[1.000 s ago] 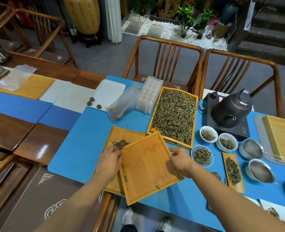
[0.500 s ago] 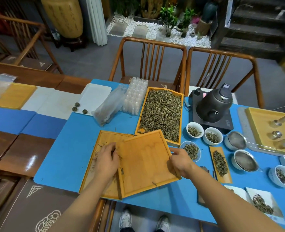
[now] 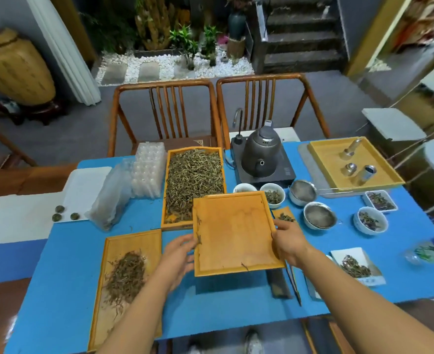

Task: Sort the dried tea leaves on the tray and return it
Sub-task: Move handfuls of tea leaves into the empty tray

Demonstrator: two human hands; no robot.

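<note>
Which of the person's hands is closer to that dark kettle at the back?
The right. The right hand grips the lifted bamboo tray's right edge, below the kettle; the left hand holds its left edge, farther away.

Honey-orange bamboo tray (image 3: 236, 233), olive-brown tea leaves (image 3: 194, 178), bright blue table mat (image 3: 65, 264), dark grey kettle (image 3: 260, 152).
</note>
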